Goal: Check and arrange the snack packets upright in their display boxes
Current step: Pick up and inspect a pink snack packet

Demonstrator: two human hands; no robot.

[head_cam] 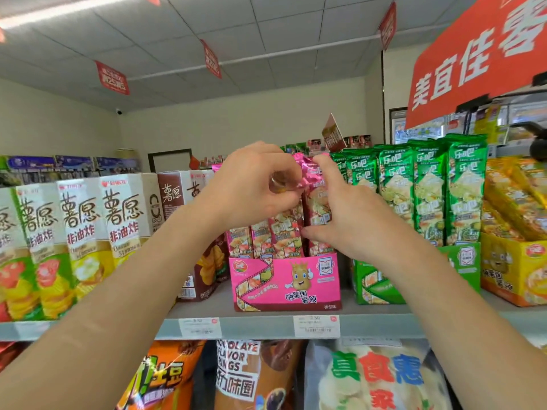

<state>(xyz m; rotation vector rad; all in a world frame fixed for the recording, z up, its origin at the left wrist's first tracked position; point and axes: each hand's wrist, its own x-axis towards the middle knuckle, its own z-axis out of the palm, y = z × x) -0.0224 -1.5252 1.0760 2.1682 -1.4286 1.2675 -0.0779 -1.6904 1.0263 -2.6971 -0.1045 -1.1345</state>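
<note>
A person's two bare hands work at a pink display box (284, 279) standing at the front edge of a shop shelf (257, 324), near its middle. The left hand (251, 187), fingers curled, pinches the crumpled top of one pink packet (310, 174) that stands taller than its neighbours at the right side of the box. The right hand (352, 220), just beside it, is spread with fingers fairly straight, the forefinger on the packet's top and the thumb against its lower part. The other pink packets (275, 238) stand upright in a row inside the box. Just to the right, green packets (426, 187) stand upright in a green display box (376, 285), with a yellow display box (509, 261) beyond it towards the shelf's right end. Tall cartons (83, 232) line the left half of the shelf. Price tags (316, 326) sit on the shelf's front edge, snack bags (376, 377) fill the shelf below, and a red sign (473, 54) hangs at upper right.
</note>
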